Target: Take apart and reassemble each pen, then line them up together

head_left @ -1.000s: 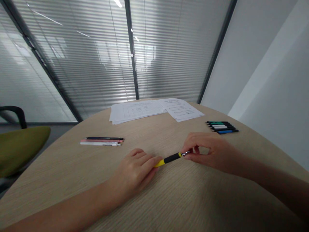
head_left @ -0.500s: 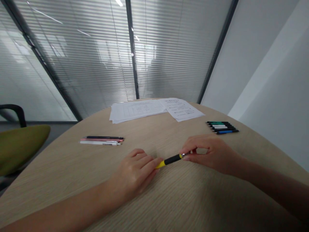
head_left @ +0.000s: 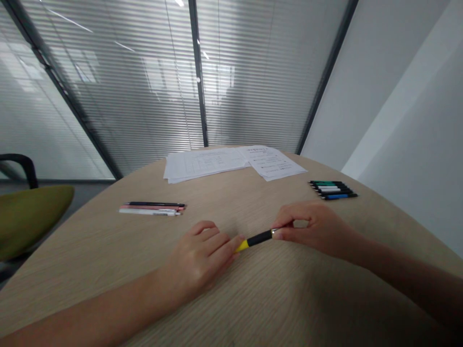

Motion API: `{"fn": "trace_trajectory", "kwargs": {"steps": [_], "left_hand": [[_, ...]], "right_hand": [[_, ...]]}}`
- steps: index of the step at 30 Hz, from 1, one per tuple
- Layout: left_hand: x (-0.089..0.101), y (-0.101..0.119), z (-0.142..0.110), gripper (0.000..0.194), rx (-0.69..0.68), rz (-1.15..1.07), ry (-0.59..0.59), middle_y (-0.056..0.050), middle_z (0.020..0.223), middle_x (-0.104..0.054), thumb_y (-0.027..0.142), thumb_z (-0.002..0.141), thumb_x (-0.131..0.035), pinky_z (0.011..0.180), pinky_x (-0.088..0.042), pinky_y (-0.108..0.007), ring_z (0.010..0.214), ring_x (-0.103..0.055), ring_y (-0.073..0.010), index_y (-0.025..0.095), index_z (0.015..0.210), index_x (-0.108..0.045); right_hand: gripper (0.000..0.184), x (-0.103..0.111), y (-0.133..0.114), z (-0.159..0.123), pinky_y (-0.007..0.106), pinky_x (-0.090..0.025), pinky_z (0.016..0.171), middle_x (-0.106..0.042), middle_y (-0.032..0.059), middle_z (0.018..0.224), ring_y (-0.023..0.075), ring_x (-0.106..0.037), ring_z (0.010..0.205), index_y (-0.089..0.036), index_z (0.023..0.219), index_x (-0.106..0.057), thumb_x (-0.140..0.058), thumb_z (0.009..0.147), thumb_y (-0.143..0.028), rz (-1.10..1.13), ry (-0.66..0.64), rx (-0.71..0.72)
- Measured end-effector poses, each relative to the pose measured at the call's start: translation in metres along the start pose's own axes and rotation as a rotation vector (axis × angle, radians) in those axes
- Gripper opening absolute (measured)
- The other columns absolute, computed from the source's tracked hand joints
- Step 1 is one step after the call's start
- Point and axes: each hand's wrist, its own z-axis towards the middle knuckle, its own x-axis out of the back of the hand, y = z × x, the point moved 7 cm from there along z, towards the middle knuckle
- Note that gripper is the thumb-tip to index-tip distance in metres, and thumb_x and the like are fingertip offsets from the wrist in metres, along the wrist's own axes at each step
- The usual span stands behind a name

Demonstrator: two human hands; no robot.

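Note:
A yellow pen with a black grip [head_left: 255,240] lies low over the wooden table [head_left: 253,299], held at both ends. My left hand [head_left: 200,258] rests on the table with its fingers curled over the yellow end. My right hand [head_left: 313,227] pinches the silver tip end between thumb and fingers. Most of the yellow barrel is hidden under my left fingers.
Three pens, black, pink and white [head_left: 152,208], lie side by side at the left. Several pens in green, white, black and blue [head_left: 333,189] lie at the right. Printed paper sheets [head_left: 231,163] lie at the far edge. An olive chair [head_left: 29,217] stands at the left.
My right hand has slid slightly left along the tip end, so less of the silver tip shows. My left hand and the pen stay almost where they were.

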Motion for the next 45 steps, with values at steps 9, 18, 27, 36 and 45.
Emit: {"fn": "trace_trajectory", "kwargs": {"steps": [9, 18, 27, 36, 45], "left_hand": [[0.001, 0.006, -0.002, 0.019, -0.066, 0.094, 0.003, 0.000, 0.065, -0.059, 0.013, 0.083, -0.043, 0.065, -0.040, -0.031, 0.059, -0.051, -0.0115, 0.010, 0.100, -0.052], [0.001, -0.003, 0.001, 0.019, -0.038, 0.125, -0.051, -0.002, 0.069, -0.060, 0.012, 0.084, -0.040, 0.067, -0.039, -0.032, 0.063, -0.053, -0.0140, 0.010, 0.100, -0.052], [0.001, -0.010, 0.000, 0.018, 0.002, 0.103, -0.015, 0.000, 0.067, -0.061, 0.014, 0.084, -0.042, 0.073, -0.037, -0.034, 0.062, -0.053, -0.0122, 0.013, 0.098, -0.053], [0.005, -0.006, 0.002, 0.018, -0.010, 0.086, -0.012, 0.000, 0.067, -0.061, 0.013, 0.085, -0.041, 0.075, -0.037, -0.033, 0.061, -0.054, -0.0112, 0.012, 0.098, -0.053], [0.005, -0.008, 0.002, 0.016, -0.001, 0.116, 0.021, 0.000, 0.068, -0.062, 0.014, 0.085, -0.041, 0.073, -0.038, -0.033, 0.060, -0.054, -0.0112, 0.013, 0.097, -0.053]], "right_hand": [[0.045, -0.013, 0.005, -0.003, 0.021, -0.027, 0.045, -0.046, -0.0028, 0.042, 0.0069, -0.042, 0.041, -0.016, 0.046, -0.048, -0.035, 0.083, -0.036, -0.227, -0.013, -0.019], [0.037, -0.005, 0.002, 0.000, 0.024, -0.037, 0.056, -0.059, 0.0025, 0.065, 0.0123, -0.051, 0.059, -0.016, 0.078, -0.060, -0.030, 0.086, -0.035, -0.170, -0.063, 0.022], [0.005, 0.001, -0.015, -0.003, 0.022, -0.039, 0.059, -0.056, 0.0006, 0.069, 0.0111, -0.050, 0.064, -0.016, 0.075, -0.054, -0.050, 0.075, -0.013, -0.276, -0.016, 0.194], [0.031, -0.007, -0.015, -0.004, 0.023, -0.033, 0.049, -0.051, 0.0003, 0.054, 0.0112, -0.047, 0.051, -0.016, 0.062, -0.050, -0.033, 0.086, -0.025, -0.489, -0.018, 0.228], [0.013, 0.003, -0.016, -0.006, 0.023, -0.038, 0.058, -0.056, 0.0006, 0.071, 0.0122, -0.051, 0.062, -0.018, 0.090, -0.051, -0.045, 0.080, -0.024, -0.402, 0.004, 0.219]]}}
